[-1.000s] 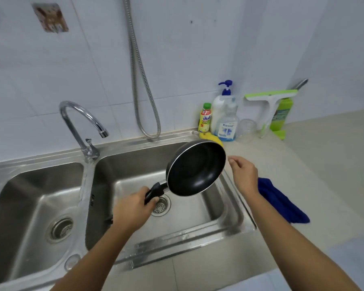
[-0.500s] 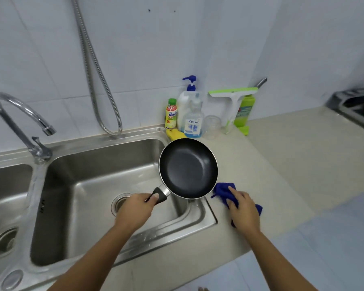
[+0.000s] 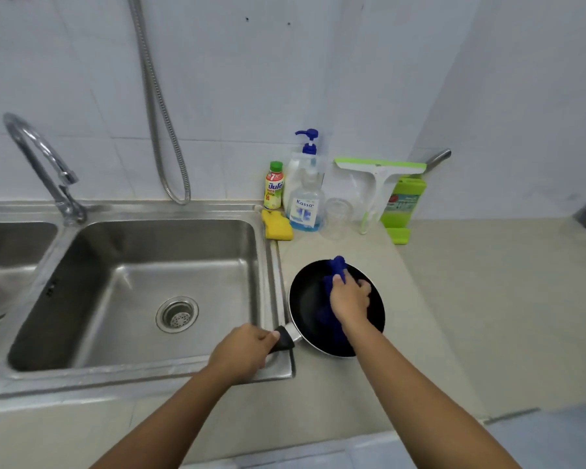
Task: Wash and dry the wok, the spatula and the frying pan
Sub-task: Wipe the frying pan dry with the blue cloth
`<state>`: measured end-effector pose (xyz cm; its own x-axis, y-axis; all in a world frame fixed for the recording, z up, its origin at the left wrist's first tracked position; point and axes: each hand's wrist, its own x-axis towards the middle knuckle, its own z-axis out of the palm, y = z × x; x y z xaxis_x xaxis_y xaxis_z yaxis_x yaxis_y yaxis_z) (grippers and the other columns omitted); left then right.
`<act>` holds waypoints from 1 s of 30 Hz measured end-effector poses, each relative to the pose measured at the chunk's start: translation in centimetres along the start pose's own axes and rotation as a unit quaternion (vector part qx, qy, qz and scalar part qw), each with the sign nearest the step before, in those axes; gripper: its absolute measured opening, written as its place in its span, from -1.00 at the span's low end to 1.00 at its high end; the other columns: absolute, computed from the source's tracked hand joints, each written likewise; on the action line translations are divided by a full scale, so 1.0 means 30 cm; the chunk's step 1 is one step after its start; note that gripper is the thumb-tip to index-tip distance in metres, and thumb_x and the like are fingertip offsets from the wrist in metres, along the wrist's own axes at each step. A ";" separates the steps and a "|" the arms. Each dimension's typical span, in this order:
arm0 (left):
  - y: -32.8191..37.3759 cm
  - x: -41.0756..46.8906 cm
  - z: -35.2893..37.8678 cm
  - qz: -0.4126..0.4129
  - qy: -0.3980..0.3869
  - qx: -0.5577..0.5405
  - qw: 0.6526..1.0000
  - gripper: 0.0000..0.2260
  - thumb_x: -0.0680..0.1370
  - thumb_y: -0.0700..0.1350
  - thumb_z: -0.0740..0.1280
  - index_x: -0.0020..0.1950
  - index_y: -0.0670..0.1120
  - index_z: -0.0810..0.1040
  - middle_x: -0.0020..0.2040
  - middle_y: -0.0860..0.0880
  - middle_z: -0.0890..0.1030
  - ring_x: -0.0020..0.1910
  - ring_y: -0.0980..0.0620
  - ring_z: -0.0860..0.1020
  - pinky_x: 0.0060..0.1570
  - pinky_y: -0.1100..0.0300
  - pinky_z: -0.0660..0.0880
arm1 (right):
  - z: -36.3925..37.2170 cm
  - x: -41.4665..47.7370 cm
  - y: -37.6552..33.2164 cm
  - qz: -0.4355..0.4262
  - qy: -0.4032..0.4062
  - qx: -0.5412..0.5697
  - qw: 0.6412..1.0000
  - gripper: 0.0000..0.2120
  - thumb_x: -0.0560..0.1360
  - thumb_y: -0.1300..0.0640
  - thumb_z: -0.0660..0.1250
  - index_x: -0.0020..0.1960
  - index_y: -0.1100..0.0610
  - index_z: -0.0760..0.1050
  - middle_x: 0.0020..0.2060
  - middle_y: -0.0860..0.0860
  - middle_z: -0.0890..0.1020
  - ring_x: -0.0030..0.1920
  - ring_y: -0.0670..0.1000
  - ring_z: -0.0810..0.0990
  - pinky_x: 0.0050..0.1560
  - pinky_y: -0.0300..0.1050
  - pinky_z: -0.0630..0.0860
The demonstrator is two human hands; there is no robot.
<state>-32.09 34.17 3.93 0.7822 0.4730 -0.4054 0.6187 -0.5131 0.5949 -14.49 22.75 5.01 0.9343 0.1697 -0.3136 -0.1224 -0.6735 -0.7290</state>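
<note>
Looks like we're at the drying bit for the frying pan (image 3: 310,306), sitting on the counter (image 3: 454,299) just right of the sink (image 3: 132,292): left hand (image 3: 244,353) wrapped around its handle, right hand (image 3: 351,297) pressing a bunched blue cloth (image 3: 335,269) inside, with no wok or spatula in sight.

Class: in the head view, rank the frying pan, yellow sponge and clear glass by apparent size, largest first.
1. frying pan, clearly largest, though nearest the camera.
2. and 3. yellow sponge and clear glass: they look alike, so unranked.
</note>
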 end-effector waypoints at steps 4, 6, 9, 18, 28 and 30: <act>0.008 0.004 0.028 0.008 0.007 0.049 0.999 -0.62 0.50 0.25 0.23 -0.15 -0.04 0.61 -0.31 0.00 0.60 -0.24 0.00 0.58 -0.29 0.14 0.41 | 0.100 -0.060 0.039 -0.110 -0.065 -0.200 0.971 -0.58 0.64 -0.10 0.03 0.48 -0.09 0.29 0.52 -0.01 0.17 0.43 0.19 0.21 0.38 0.12 0.19; -0.001 -0.003 0.025 0.010 0.006 0.054 0.998 -0.67 0.45 0.27 0.29 -0.08 0.04 0.63 -0.30 0.06 0.62 -0.28 0.08 0.59 -0.29 0.17 0.45 | 0.113 -0.080 0.065 -0.202 -0.141 -0.274 0.930 -0.58 0.61 -0.01 0.12 0.47 -0.11 0.29 0.50 -0.06 0.23 0.42 0.15 0.23 0.38 0.07 0.21; -0.018 -0.009 0.006 0.016 0.009 0.075 0.997 -0.75 0.46 0.26 0.30 0.05 0.21 0.61 -0.33 0.12 0.56 -0.34 0.15 0.53 -0.34 0.22 0.40 | 0.039 -0.054 0.101 -0.255 -0.268 -0.266 0.890 -0.57 0.50 0.22 0.19 0.33 -0.01 0.49 0.38 -0.07 0.44 0.37 0.11 0.35 0.38 0.03 0.29; -0.044 0.041 -0.023 0.029 -0.007 0.091 0.995 -0.64 0.39 0.35 0.26 0.07 0.23 0.60 -0.26 0.14 0.60 -0.21 0.11 0.56 -0.27 0.21 0.42 | -0.032 0.042 0.102 -0.292 -0.407 -0.340 0.796 -0.53 0.54 0.27 0.21 0.43 0.03 0.40 0.50 -0.10 0.26 0.51 0.02 0.17 0.49 -0.13 0.10; -0.037 -0.011 0.041 0.014 0.060 0.104 0.993 -0.71 0.44 0.34 0.24 0.01 0.22 0.55 -0.28 0.12 0.60 -0.23 0.08 0.57 -0.33 0.22 0.39 | -0.032 0.074 0.095 -0.138 -0.179 -0.531 0.817 -0.32 0.62 -0.18 0.02 0.58 0.03 -0.23 0.57 0.09 -0.13 0.54 0.23 0.00 0.46 0.14 0.10; -0.038 -0.008 0.041 0.014 0.062 0.104 0.993 -0.70 0.43 0.34 0.24 0.02 0.22 0.55 -0.26 0.12 0.62 -0.23 0.08 0.57 -0.33 0.22 0.38 | -0.041 0.018 0.102 -0.106 -0.206 -0.544 0.807 -0.38 0.63 -0.02 0.07 0.58 0.11 -0.10 0.55 0.18 0.05 0.47 0.24 0.23 0.35 0.09 0.31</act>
<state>-32.89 33.74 2.50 0.7919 0.5351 -0.2942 0.6091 -0.6576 0.4434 -13.96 19.91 3.37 0.6773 0.4381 -0.5910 0.6013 -0.7926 0.1015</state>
